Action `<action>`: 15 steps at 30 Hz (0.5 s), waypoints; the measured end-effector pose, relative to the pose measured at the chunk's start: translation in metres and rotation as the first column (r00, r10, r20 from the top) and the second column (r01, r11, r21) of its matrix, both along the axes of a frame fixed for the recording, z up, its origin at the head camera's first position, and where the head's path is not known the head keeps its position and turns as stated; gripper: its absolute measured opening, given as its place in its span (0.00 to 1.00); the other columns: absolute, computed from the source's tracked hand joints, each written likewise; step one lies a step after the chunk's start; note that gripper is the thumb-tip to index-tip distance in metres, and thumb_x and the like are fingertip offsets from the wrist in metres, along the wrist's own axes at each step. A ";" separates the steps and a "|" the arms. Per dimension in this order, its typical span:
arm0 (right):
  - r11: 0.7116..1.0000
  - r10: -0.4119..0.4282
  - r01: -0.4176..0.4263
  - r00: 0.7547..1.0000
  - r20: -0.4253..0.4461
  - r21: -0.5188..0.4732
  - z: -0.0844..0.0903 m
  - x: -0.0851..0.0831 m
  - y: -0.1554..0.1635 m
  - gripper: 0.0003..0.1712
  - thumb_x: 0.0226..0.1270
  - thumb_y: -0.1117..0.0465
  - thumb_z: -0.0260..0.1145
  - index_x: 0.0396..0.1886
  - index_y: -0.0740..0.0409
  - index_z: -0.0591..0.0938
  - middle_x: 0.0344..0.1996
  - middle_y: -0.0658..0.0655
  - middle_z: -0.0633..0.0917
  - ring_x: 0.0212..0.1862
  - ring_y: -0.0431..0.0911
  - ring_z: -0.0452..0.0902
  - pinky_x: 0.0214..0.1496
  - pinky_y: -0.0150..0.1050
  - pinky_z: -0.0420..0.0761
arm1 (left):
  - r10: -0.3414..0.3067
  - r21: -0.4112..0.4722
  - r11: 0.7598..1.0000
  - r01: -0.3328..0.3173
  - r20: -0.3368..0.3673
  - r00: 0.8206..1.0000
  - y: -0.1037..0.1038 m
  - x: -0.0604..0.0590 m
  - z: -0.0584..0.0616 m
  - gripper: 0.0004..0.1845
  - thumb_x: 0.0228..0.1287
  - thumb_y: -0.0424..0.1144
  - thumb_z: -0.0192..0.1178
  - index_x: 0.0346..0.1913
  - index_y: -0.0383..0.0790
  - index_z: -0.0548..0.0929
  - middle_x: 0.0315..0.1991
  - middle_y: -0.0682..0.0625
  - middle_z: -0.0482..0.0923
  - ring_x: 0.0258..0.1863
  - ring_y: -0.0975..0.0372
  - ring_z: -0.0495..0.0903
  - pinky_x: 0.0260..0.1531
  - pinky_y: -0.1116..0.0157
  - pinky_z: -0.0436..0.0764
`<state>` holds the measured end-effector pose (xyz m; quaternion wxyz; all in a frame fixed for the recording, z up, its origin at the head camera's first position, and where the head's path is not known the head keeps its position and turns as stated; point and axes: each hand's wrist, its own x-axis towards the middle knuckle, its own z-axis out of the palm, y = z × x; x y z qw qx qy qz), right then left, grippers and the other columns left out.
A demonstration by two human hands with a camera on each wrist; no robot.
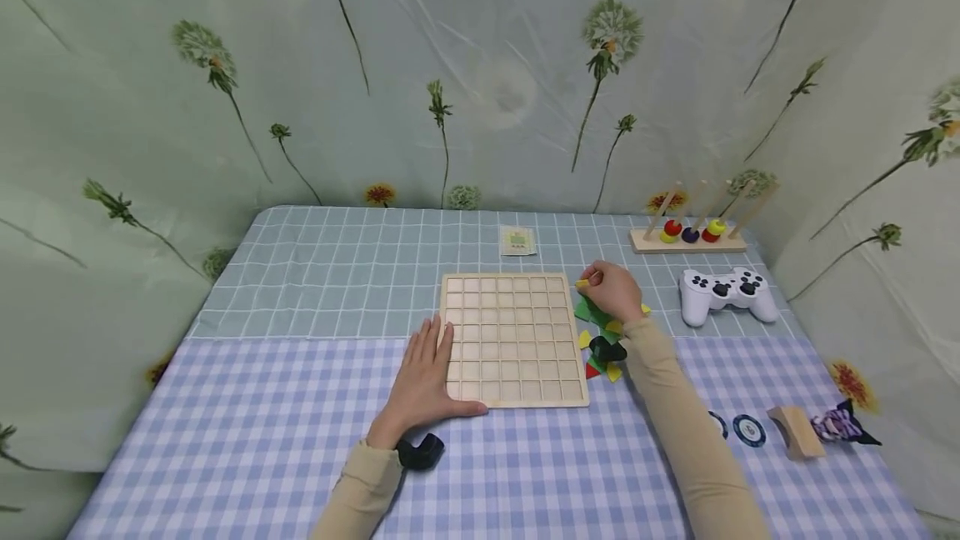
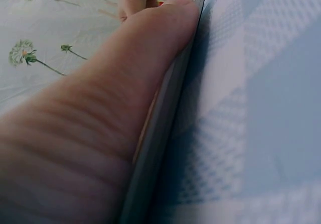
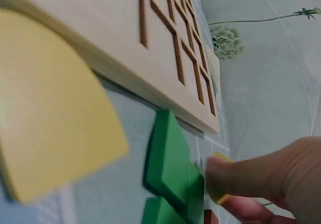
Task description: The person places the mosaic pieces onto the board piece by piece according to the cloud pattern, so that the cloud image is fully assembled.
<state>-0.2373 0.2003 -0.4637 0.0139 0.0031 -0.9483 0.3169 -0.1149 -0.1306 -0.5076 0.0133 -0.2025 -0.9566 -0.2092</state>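
A square wooden board [image 1: 517,340] with a grid of shallow cells lies at the middle of the table. My left hand [image 1: 422,382] rests along its left side and near-left corner, fingers straight, thumb stretched along the near edge. In the left wrist view the thumb lies against the board's edge [image 2: 159,118]. Beyond the board's right side, my right hand [image 1: 615,288] pinches a small yellow piece [image 3: 215,192] between thumb and finger. Below it lie flat green pieces [image 3: 170,156], a yellow rounded-edge piece [image 3: 55,108] and a red piece [image 1: 592,371], partly hidden by the wrist camera.
At the back right stands a wooden peg rack [image 1: 688,245] with coloured beads. A white game controller [image 1: 727,293] lies before it. Nearer are round chips [image 1: 749,431], a wooden arch block [image 1: 797,433] and a purple-black figure [image 1: 842,425]. A small card [image 1: 517,241] lies behind the board.
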 end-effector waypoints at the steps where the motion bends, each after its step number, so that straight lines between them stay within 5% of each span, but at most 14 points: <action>1: 1.000 -0.006 0.006 1.000 -0.020 0.001 -0.001 0.000 -0.001 0.10 0.59 0.62 0.68 0.38 0.63 0.82 0.29 0.58 0.80 0.30 0.51 0.73 0.29 0.41 0.69 | -0.001 0.004 1.000 0.001 -0.010 1.000 0.000 0.000 0.000 0.72 0.35 0.79 0.60 0.74 0.32 0.46 0.74 0.36 0.36 0.73 0.48 0.34 0.69 0.53 0.38; 9: 0.981 0.100 -0.124 0.982 -0.161 -0.151 0.002 0.010 -0.024 0.11 0.63 0.65 0.64 0.43 0.66 0.84 0.30 0.59 0.78 0.26 0.49 0.70 0.26 0.39 0.68 | -0.005 0.009 1.000 0.005 -0.035 0.999 0.000 -0.001 -0.001 0.71 0.34 0.79 0.60 0.73 0.30 0.49 0.73 0.34 0.39 0.72 0.46 0.36 0.69 0.52 0.39; 15: 0.949 0.175 -0.199 0.978 -0.116 -0.245 0.006 0.012 -0.055 0.07 0.59 0.63 0.69 0.37 0.60 0.83 0.33 0.57 0.83 0.28 0.48 0.75 0.28 0.39 0.73 | 0.003 -0.006 1.000 -0.003 -0.041 0.999 0.000 -0.001 -0.001 0.72 0.34 0.80 0.59 0.73 0.30 0.49 0.73 0.34 0.39 0.72 0.46 0.36 0.69 0.53 0.38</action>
